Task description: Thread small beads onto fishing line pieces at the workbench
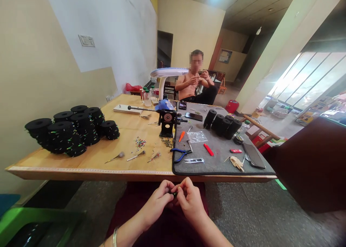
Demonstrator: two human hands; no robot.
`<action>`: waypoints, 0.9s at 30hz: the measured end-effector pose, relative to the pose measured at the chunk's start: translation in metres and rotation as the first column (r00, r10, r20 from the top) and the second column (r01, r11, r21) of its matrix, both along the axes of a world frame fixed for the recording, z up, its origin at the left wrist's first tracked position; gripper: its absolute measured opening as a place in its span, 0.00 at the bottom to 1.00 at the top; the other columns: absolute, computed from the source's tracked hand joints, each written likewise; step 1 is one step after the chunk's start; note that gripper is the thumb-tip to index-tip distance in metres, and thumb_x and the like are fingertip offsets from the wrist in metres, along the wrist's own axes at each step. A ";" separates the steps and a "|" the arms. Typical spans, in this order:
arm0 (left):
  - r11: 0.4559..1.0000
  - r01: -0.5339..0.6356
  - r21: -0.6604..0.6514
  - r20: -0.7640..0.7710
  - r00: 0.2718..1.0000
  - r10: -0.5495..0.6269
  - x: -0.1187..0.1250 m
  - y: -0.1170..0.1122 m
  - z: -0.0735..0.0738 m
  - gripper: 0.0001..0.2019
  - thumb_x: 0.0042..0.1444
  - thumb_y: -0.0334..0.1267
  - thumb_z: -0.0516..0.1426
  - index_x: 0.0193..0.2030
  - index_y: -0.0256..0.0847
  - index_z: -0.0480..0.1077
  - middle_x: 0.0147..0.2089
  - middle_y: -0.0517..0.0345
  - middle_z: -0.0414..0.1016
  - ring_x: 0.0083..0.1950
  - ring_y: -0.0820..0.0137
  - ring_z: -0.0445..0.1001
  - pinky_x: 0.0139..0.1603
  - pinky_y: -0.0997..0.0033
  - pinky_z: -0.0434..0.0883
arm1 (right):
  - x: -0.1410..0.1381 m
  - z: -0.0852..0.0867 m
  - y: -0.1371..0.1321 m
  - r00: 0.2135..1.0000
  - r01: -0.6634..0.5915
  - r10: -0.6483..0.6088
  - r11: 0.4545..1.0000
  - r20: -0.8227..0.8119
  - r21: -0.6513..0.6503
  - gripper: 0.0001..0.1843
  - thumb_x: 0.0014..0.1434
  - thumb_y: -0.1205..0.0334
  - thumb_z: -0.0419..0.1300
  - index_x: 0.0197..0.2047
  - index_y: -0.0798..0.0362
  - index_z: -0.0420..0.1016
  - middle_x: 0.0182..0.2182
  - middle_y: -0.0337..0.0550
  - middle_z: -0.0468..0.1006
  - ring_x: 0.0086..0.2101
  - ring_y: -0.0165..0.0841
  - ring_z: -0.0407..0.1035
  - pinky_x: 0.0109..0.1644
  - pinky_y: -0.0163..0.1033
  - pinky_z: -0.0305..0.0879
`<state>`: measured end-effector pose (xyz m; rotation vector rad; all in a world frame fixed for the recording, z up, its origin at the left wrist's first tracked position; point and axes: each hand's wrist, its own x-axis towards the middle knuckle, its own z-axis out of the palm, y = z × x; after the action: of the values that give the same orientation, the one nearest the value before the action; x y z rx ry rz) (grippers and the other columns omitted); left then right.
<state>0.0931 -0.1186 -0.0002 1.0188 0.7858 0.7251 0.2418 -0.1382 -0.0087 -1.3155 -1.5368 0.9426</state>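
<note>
Close together over my lap, just short of the table's front edge, are my left hand [160,199] and my right hand [190,200]. Fingers and thumbs of both pinch a small dark thing with a bit of green [175,194]; most of it is hidden, so its kind does not show. Nearest on the table beyond them lie thread snips [194,161] and blue-handled pliers [180,154] on a grey mat [211,167]. Three thin tufted bundles [136,155] rest on the bare wood to the left.
Stacked black foam spools [62,131] fill the table's left; more black rolls [223,122] stand on the mat. A black clamp device [167,122] with a long lever and a white lamp [169,72] occupy the middle. Beads [140,142] lie loose. Another person [193,83] sits behind.
</note>
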 end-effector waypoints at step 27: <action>0.962 -0.161 0.220 0.076 0.986 0.148 -0.019 -0.001 -0.008 0.06 0.56 0.40 0.54 0.35 0.44 0.59 0.40 0.55 0.75 0.32 0.70 0.62 0.34 0.69 0.59 | 0.024 -0.004 0.047 0.993 0.106 -0.109 0.992 0.047 0.068 0.10 0.58 0.54 0.57 0.32 0.52 0.69 0.26 0.41 0.76 0.23 0.31 0.67 0.25 0.34 0.61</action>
<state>0.0739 -0.1196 -0.0079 1.1426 0.7490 0.9924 0.2657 -0.0914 -0.0131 -1.3704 -1.5066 0.7899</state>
